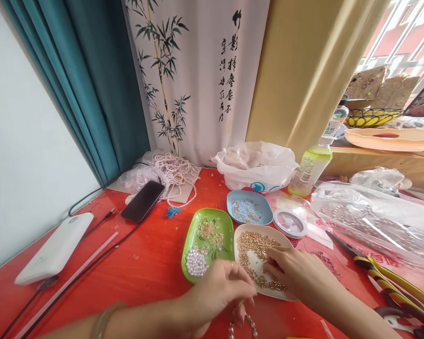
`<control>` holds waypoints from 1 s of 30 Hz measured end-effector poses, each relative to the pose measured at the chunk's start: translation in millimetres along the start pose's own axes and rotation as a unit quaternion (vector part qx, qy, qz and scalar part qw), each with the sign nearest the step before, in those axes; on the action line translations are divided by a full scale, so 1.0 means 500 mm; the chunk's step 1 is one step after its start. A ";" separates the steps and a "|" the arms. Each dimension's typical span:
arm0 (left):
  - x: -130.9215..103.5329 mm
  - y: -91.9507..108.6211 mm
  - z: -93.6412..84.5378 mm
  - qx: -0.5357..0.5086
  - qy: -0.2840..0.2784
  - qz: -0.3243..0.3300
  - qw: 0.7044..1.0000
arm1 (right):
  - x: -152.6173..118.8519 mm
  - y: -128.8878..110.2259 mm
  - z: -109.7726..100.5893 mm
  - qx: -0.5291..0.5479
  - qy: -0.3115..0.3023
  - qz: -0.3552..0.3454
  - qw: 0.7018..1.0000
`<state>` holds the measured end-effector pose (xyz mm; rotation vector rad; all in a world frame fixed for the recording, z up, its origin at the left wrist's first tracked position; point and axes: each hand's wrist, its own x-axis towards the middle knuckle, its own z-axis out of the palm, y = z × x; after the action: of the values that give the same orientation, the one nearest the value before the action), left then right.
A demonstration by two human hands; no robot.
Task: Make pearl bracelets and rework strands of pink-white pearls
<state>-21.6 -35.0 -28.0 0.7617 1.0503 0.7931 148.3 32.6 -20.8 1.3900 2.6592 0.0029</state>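
Observation:
My left hand (219, 292) is closed, thumb and fingers pinched on a beaded strand (250, 325) that hangs below it with pearly beads. My right hand (293, 270) reaches into the white tray (261, 294), its fingertips down among small gold beads (256, 242). The fingers there are bent together; whether a bead is between them is hidden. Beside my left hand lies a green tray (229, 221) with white pearl beads (197, 262) and small gold pieces (207, 228). A blue tray (235, 197) behind holds thin metal pieces.
Pliers (395, 282) with yellow-black handles lie at right, near plastic bags of beads (371, 212). A drink bottle (311, 169) and a white bag (257, 165) stand behind. At left are a phone (143, 201), a power bank (56, 247), cables and pearl strands (176, 172).

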 end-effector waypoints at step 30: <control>0.016 -0.044 0.010 0.087 -0.043 -0.035 0.995 | 0.170 0.060 -0.085 -0.057 0.070 -0.006 0.996</control>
<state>-10.5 -40.1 -48.6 0.8953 1.0723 0.6094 119.4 122.0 12.6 1.3869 2.7291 0.2566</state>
